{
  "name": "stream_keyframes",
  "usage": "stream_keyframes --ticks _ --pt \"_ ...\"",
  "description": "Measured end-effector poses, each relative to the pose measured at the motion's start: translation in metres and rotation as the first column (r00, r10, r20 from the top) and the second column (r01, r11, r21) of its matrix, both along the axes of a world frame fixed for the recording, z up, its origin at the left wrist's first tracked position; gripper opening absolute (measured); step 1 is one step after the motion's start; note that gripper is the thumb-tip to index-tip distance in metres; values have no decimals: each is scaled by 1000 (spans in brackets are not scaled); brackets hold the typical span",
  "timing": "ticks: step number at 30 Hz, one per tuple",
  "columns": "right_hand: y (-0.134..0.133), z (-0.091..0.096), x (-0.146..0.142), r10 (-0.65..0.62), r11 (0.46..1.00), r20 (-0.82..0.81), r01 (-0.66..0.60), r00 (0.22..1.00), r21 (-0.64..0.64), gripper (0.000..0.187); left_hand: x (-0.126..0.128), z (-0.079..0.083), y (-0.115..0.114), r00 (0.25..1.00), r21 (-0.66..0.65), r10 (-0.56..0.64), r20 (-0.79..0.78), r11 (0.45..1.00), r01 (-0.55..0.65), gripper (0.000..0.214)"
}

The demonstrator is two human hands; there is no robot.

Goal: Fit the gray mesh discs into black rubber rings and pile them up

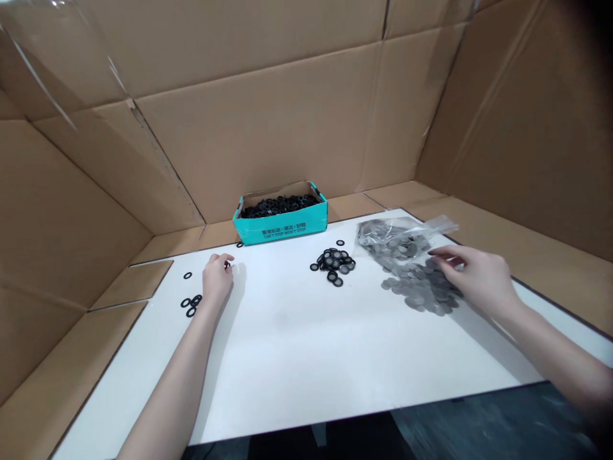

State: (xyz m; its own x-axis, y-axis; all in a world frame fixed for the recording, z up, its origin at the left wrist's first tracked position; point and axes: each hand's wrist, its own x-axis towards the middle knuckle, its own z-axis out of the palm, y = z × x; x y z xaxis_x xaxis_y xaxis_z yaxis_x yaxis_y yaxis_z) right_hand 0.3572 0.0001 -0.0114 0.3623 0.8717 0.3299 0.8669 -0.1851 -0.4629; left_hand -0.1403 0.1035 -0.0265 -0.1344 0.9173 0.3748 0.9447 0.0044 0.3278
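My left hand [218, 279] is closed above the left part of the white board, with a black ring [227, 264] partly showing at its fingertips. Close to that wrist lie several loose black rings [186, 303]. Over on the right, my right hand [476, 275] has thumb and fingers drawn together above a spread of grey mesh-like discs [421, 291]; whatever is between the fingertips is too small to make out. Behind the discs lies a clear plastic bag [395, 237] full of more of them. Mid-board is a pile of black rings with grey centres [335, 260].
A turquoise box [282, 226] filled with black rings stands at the back edge of the white board [287, 358]. One ring [239, 244] lies by its left corner, another [188, 275] farther left. Cardboard walls [278, 121] enclose the back and sides.
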Motion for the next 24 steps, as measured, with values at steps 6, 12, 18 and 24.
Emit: stream_keyframes --ticks 6,12,18,24 --pt "-1 3 -5 14 997 -189 1 982 77 16 3 3 -2 995 15 -25 101 1000 24 30" --pt "-3 7 -22 120 985 -406 -57 906 165 14 20 16 -6 942 56 -111 316 994 98 26" --pt "6 21 -84 431 902 -625 -308 650 302 32 80 16 -35 744 41 -307 594 935 353 33" --pt "22 16 -171 611 770 -670 -515 421 377 27 131 18 -80 216 40 -228 949 770 637 38"
